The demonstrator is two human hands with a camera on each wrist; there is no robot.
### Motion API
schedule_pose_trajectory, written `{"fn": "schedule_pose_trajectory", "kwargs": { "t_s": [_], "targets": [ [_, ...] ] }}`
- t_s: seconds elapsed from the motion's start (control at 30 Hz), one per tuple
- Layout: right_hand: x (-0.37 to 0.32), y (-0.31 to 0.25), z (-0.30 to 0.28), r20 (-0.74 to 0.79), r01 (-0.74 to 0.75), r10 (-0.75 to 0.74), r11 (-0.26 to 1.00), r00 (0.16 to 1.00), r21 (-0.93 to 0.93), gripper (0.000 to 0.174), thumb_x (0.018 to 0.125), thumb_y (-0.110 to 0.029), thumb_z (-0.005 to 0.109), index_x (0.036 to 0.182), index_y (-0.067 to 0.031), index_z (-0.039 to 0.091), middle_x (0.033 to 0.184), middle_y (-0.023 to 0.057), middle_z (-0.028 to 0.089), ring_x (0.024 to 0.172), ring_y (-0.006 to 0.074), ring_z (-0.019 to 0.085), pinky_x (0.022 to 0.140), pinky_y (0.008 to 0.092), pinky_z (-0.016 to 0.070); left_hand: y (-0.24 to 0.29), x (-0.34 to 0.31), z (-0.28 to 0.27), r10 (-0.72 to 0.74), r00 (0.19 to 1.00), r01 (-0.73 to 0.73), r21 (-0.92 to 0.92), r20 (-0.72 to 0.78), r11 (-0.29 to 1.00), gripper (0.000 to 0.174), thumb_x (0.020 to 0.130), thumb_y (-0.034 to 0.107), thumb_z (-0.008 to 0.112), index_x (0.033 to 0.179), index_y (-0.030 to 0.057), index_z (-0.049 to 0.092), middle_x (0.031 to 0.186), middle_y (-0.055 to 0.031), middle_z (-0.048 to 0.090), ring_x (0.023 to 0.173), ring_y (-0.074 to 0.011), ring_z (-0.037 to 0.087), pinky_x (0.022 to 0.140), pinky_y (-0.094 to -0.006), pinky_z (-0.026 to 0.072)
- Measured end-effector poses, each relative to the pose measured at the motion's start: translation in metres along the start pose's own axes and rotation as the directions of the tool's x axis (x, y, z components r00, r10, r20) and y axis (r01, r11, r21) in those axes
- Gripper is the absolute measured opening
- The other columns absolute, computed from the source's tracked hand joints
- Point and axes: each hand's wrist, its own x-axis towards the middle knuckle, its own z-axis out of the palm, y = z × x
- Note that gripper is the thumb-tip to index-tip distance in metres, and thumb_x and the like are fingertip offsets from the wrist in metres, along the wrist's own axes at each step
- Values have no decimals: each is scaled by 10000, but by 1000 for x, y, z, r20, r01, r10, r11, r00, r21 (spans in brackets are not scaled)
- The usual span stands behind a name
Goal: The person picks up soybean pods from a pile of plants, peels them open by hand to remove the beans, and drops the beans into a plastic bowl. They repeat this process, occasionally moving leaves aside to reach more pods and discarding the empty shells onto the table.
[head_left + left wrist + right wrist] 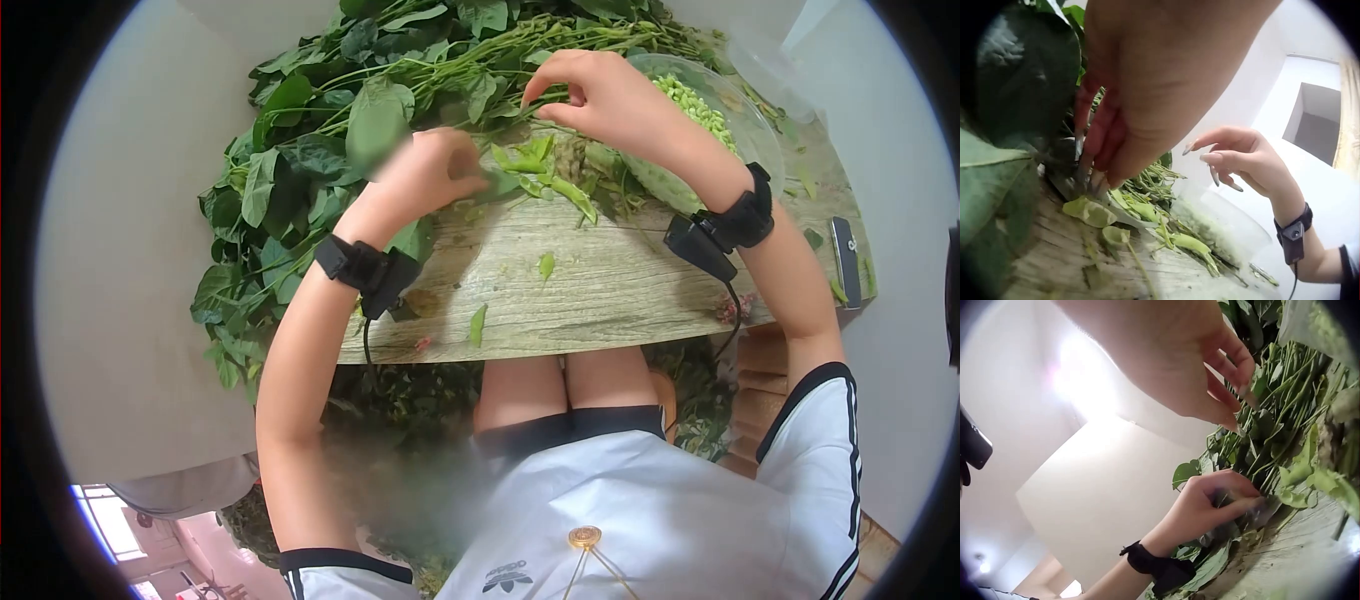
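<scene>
My left hand (430,172) is low at the leafy end of a heap of green bean plants (440,70), blurred, its fingers curved downward. In the left wrist view its fingertips reach in among dark leaves (1029,75), just above the table; I cannot tell whether they pinch anything. My right hand (600,95) hovers over the stems with fingers loosely bent. Nothing shows between its thumb and fingers in the left wrist view. Split green pods (572,198) lie between the hands. A clear bowl (765,125) of shelled green beans (695,108) stands under the right forearm.
The wood-grain table (560,310) has a curved front edge by the person's legs. Loose pod pieces (478,325) lie on it. A phone (846,248) rests at the right edge. More leaves (400,400) lie below the table.
</scene>
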Motion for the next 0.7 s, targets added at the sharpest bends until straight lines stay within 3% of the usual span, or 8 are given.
{"fn": "schedule_pose_trajectory", "kwargs": {
  "t_s": [0.07,0.13,0.27,0.47,0.5,0.63,0.7],
  "targets": [
    [-6,6,0,-86,95,-94,995,992,12,179,833,-162,679,979,-60,668,881,43,595,636,160,472,599,303,425,3,-1,2,17,999,-17,1,-32,1000,283,722,134,789,910,-16,641,826,-120,632,773,-235,625,720,-334,517],
    [-12,5,-3,-87,73,-71,997,994,12,174,837,-162,675,979,-62,668,890,41,602,639,157,473,600,300,426,1,-2,4,102,994,-95,144,-44,985,294,726,107,781,955,-11,638,864,-124,646,760,-225,629,718,-323,517],
    [-21,1,-9,-94,36,-34,999,995,20,162,845,-163,667,973,-64,668,919,29,622,645,149,475,606,289,430,-6,3,6,104,991,-93,125,-80,988,226,750,63,744,934,-19,642,859,-121,655,755,-214,630,717,-315,518],
    [-30,7,-14,-134,31,-21,997,991,73,148,854,-159,654,960,-56,665,943,15,645,661,143,491,627,288,447,-14,15,2,-78,962,81,1,-262,997,139,785,49,709,905,-17,689,768,-91,686,682,-148,621,655,-280,510],
    [-31,7,-14,-134,29,-18,997,991,76,148,854,-159,654,960,-56,665,943,15,645,661,143,491,627,288,447,-12,17,2,-124,953,124,-19,-276,992,139,751,48,699,877,-10,701,772,-141,690,705,-231,656,689,-324,528],
    [-35,7,-15,-131,5,6,996,991,87,142,857,-149,649,962,-53,665,952,16,648,665,142,495,633,284,451,-10,29,11,-111,956,112,-11,-270,994,143,755,69,701,874,-11,700,778,-138,689,707,-243,654,689,-333,522],
    [-36,8,-14,-122,-9,19,996,992,86,142,856,-146,651,962,-53,665,954,17,649,665,143,495,633,281,451,-11,35,17,-32,952,50,51,-303,997,146,762,73,688,882,-8,701,786,-126,678,710,-264,640,693,-347,516]
  ]
}}
